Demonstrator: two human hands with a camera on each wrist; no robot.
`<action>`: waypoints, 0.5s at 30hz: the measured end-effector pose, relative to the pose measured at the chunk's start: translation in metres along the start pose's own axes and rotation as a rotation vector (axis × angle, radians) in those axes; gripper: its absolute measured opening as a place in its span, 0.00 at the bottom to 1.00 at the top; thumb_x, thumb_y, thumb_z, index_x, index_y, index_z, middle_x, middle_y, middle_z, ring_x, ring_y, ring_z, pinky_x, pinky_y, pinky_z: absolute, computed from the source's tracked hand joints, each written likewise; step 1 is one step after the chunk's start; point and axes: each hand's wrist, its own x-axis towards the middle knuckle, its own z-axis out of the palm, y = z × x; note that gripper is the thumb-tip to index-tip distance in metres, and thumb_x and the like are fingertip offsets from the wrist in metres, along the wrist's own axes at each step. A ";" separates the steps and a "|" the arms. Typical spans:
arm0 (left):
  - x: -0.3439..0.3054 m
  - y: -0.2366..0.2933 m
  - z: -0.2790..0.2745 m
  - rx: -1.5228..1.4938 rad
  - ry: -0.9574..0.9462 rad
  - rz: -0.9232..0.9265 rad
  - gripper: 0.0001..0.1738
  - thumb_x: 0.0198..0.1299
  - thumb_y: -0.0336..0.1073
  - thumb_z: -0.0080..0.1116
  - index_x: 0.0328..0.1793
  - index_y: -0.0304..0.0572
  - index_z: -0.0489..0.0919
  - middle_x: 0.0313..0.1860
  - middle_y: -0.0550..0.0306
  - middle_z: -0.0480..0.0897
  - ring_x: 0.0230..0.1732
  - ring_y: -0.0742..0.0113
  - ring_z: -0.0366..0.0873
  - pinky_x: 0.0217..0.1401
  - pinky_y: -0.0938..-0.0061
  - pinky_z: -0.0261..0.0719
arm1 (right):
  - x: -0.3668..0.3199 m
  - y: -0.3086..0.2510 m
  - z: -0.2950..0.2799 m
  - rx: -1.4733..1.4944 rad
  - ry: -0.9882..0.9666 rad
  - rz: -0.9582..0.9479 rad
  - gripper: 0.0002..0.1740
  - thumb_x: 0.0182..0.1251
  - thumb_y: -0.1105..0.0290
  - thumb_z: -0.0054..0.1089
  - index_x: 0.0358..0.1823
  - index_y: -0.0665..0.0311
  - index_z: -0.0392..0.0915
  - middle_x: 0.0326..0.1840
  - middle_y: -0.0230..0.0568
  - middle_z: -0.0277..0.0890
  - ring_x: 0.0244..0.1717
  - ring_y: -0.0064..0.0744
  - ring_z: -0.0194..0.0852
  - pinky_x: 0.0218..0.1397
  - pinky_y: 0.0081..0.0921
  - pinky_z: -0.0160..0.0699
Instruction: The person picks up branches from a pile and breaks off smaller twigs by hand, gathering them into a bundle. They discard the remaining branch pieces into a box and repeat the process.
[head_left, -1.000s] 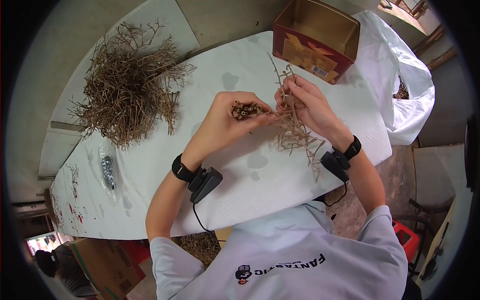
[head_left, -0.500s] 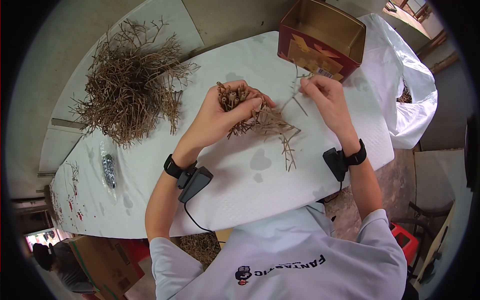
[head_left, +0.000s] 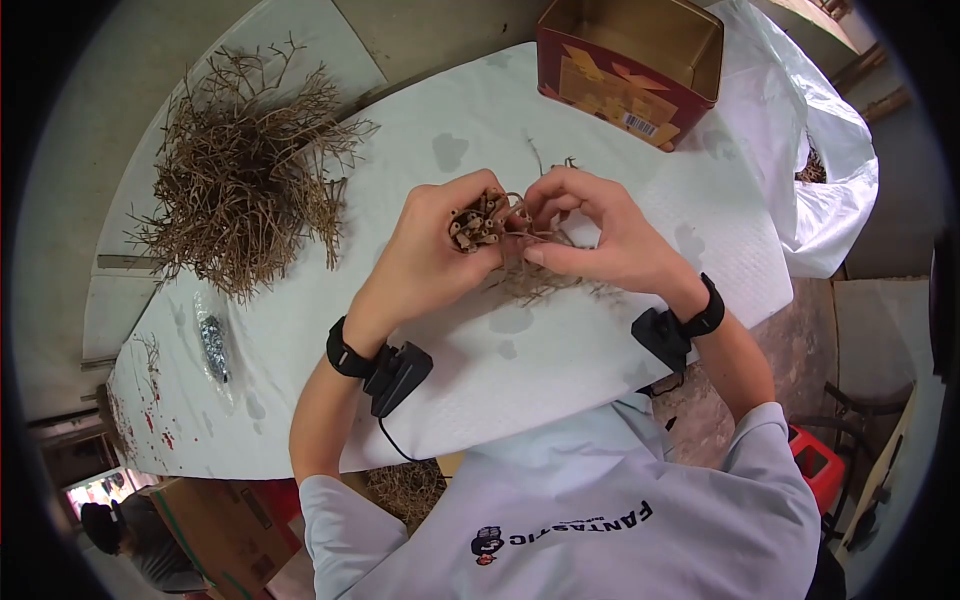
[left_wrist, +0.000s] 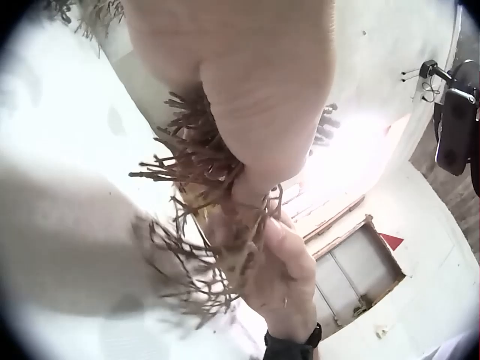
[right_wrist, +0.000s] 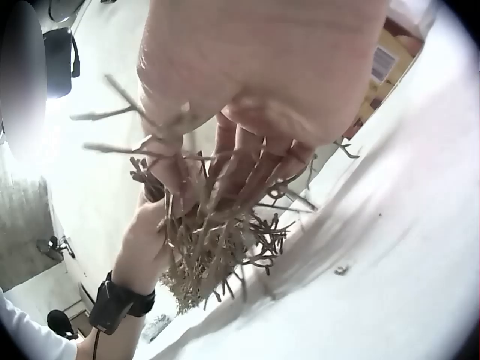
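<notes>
In the head view the left hand [head_left: 425, 235] grips a bundle of dry brown twigs [head_left: 474, 226], their cut ends facing up between thumb and fingers. Close beside it, the right hand [head_left: 610, 232] has curled fingers and thumb on thin branching twigs [head_left: 545, 282] at the bundle's right side. The left wrist view shows the twigs [left_wrist: 202, 150] sticking out on both sides of the left hand [left_wrist: 255, 82]. In the right wrist view, forked twigs [right_wrist: 217, 232] pass among the fingers of the right hand [right_wrist: 255, 90], partly hiding the fingertips.
A large twig pile [head_left: 250, 170] lies at the left of the white-covered table [head_left: 560, 370]. Below it is a clear plastic packet [head_left: 213, 345]. A red and gold tin [head_left: 620, 100] stands at the back, beside a silvery bag [head_left: 820, 220]. Another person [head_left: 140, 540] is at lower left.
The right hand pulled away with a thin forked twig, then came back left to the bundle. The left hand turned slightly, still gripping the bundle. The view shifted a little.
</notes>
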 end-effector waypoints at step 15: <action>0.007 -0.021 -0.016 0.333 -0.028 0.008 0.08 0.55 0.17 0.64 0.39 0.32 0.78 0.33 0.49 0.85 0.34 0.59 0.85 0.38 0.69 0.80 | -0.001 -0.004 -0.013 -0.054 -0.126 0.193 0.14 0.77 0.67 0.57 0.35 0.72 0.77 0.24 0.33 0.74 0.28 0.18 0.70 0.33 0.21 0.70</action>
